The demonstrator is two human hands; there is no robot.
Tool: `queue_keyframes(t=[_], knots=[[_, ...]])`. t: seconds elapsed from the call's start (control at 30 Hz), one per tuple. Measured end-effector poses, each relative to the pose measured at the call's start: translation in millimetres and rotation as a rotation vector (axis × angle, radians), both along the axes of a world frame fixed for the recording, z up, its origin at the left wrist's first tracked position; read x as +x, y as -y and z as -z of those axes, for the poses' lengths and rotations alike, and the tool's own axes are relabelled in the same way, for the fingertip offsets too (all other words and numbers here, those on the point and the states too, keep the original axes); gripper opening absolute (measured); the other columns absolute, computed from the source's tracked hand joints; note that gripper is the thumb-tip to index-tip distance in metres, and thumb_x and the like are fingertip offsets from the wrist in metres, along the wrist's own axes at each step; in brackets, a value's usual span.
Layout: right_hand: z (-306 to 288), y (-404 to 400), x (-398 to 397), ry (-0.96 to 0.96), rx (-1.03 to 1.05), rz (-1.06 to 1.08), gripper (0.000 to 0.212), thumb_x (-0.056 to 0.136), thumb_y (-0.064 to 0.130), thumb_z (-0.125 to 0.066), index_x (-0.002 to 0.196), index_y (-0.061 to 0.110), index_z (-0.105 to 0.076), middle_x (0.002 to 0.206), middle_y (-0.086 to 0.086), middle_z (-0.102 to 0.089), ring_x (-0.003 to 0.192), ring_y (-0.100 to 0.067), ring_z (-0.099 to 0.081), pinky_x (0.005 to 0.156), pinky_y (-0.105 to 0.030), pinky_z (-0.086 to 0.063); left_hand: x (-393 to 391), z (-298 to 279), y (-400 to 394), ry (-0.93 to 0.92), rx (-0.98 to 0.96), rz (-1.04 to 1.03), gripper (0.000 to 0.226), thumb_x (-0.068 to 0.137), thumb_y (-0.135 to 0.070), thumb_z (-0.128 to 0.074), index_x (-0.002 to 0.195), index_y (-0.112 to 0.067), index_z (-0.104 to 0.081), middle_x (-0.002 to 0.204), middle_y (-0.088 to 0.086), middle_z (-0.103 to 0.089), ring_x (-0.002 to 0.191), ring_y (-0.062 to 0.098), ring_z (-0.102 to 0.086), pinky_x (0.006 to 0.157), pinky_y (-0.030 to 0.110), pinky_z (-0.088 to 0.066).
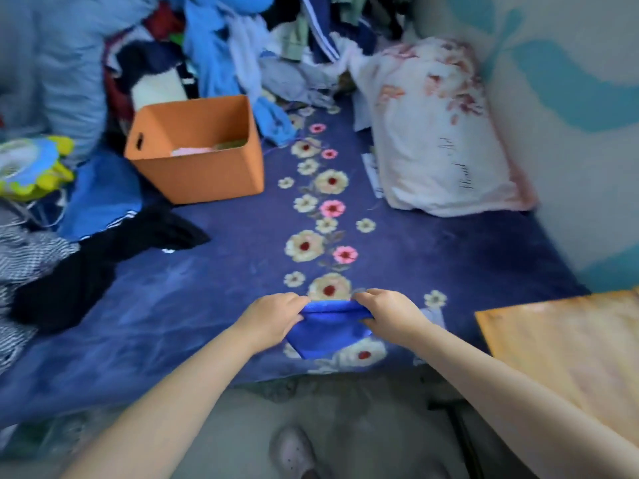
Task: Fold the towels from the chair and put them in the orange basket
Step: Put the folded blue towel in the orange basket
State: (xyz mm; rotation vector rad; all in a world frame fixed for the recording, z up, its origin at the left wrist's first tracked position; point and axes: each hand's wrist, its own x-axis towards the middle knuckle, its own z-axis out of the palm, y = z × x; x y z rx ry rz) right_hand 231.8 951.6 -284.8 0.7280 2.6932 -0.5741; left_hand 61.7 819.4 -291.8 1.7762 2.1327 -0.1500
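A small bright blue towel [325, 331] lies at the near edge of the bed. My left hand [273, 316] grips its left upper corner and my right hand [387, 311] grips its right upper corner, the cloth bunched between them. The orange basket [197, 174] stands open on the bed at the far left, with pink and pale cloth visible inside. The chair is not in view.
The bed has a dark blue flowered blanket [432, 250]. A floral pillow [439, 133] lies by the right wall. Heaped clothes [242, 46] fill the back, and a black garment [103, 261] lies at the left. A wooden surface [570, 350] juts in at the right.
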Motion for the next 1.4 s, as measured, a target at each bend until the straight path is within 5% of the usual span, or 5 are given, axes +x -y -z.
queue_keyframes(t=[0.43,0.6,0.87,1.03,1.4], knots=[[2,33,-231,0.031,-0.023,-0.258,0.027,0.09,0.016,-0.048,0.114,0.005,-0.053,0.116,-0.014,-0.059,0.108,-0.03,-0.054,0.076,-0.034,-0.039,-196,4,69,-0.071,0.042,-0.222,0.025,0.099,-0.019,-0.033,0.112,-0.007,-0.05,0.114,0.005,-0.056,0.104,0.024,-0.054,0.07,0.028,-0.03],[3,5,-301,0.012,0.058,-0.327,0.03,0.089,0.013,-0.044,0.118,0.008,-0.05,0.118,-0.01,-0.057,0.107,-0.029,-0.054,0.067,-0.029,-0.031,-261,9,55,-0.238,0.271,-0.12,0.016,0.069,-0.029,-0.035,0.065,-0.027,-0.051,0.05,-0.012,-0.055,0.04,0.005,-0.055,0.033,0.014,-0.032],[-11,-47,-409,-0.128,0.091,-0.299,0.036,0.089,0.012,-0.047,0.126,0.011,-0.048,0.123,-0.009,-0.054,0.112,-0.027,-0.051,0.077,-0.034,-0.044,-363,-6,3,-0.255,0.406,-0.169,0.037,0.04,-0.013,-0.09,0.065,-0.018,-0.063,0.052,-0.007,-0.059,0.041,0.012,-0.057,0.035,0.014,-0.036],[-35,-86,-478,-0.202,0.111,-0.246,0.037,0.085,0.009,-0.047,0.122,0.009,-0.052,0.116,-0.01,-0.057,0.106,-0.03,-0.054,0.07,-0.033,-0.042,-440,-24,-42,-0.314,0.526,-0.136,0.018,0.066,-0.024,-0.049,0.084,-0.021,-0.047,0.057,-0.008,-0.062,0.046,0.011,-0.061,0.036,0.016,-0.038],[-76,-179,-619,-0.427,0.187,-0.152,0.042,0.07,0.014,-0.04,0.102,0.0,-0.062,0.094,-0.021,-0.062,0.086,-0.035,-0.058,0.058,-0.032,-0.029,-607,-60,-156,-0.372,0.577,-0.027,0.021,0.067,-0.021,-0.048,0.07,-0.012,-0.067,0.06,-0.001,-0.064,0.048,0.015,-0.063,0.036,0.016,-0.041]])
